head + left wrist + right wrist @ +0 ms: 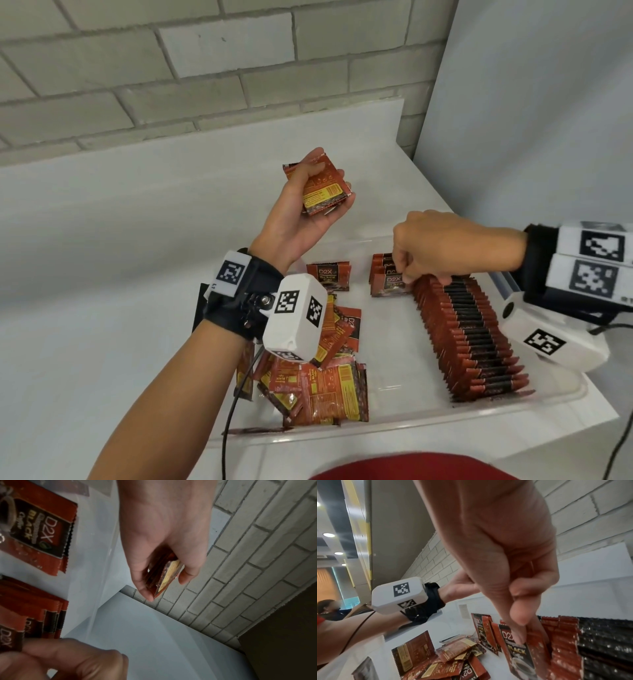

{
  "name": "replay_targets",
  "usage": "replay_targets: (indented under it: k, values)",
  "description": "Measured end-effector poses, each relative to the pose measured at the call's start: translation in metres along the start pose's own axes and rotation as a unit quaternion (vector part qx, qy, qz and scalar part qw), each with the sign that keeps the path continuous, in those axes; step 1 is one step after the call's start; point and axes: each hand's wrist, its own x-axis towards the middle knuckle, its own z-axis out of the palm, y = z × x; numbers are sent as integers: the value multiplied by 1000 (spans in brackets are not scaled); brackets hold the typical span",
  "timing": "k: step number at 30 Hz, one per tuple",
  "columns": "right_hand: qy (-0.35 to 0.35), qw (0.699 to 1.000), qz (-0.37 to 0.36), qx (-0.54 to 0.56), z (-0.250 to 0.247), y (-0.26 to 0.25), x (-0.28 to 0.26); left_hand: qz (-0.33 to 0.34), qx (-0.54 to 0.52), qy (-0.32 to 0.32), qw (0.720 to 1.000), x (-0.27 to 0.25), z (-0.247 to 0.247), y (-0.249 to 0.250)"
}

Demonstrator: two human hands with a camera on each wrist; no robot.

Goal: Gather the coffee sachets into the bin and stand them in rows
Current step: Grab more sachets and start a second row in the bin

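Nearest the wearer, along the front wall of the clear plastic bin [394,430], a loose heap of sachets [318,387] lies flat and overlapping, some showing yellow-panelled backs. Beside it on the right, a long row of sachets [472,339] stands on edge, packed face to face and running from the bin's near right corner toward its far side.

At the far end of that row the right hand [445,248] reaches down from the right, fingers curled, thumb and fingers pinching the top of the front sachet [390,284]. The head view shows only the knuckles here; the right wrist view shows the fingertips [520,634] on the upper edge of that sachet, printed "D2X Black", which stands slightly tilted against the row.

Left of it a single sachet [329,275] lies face up on the bin floor, apart from the heap.

Farther back and raised above the bin's far edge, the left hand [308,205] holds a small stack of sachets [325,185], thumb across the top and fingers curled beneath. The left wrist view shows the stack edge-on [164,574], several thick, gripped between thumb and fingers.

The bin sits on a white table [137,240] against a pale brick wall [171,68].
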Motion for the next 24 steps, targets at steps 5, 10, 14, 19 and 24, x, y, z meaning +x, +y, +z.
replay_targets:
  k: [5, 10, 14, 19, 24]
  values:
    - [3, 1000, 5, -7, 1, 1, 1, -10, -10, 2, 1000, 0, 0, 0]
    - [5, 1000, 5, -8, 1, 3, 2, -11, -20, 0, 1000, 0, 0, -1]
    - [16, 1000, 11, 3, 0, 6, 4, -9, -15, -6, 1000, -1, 2, -2]
    - [15, 1000, 13, 4, 0, 9, 5, -20, -14, -4, 1000, -1, 2, -2]
    - [17, 1000, 17, 0, 3, 11, 7, -45, 7, 4, 999, -2, 2, -1]
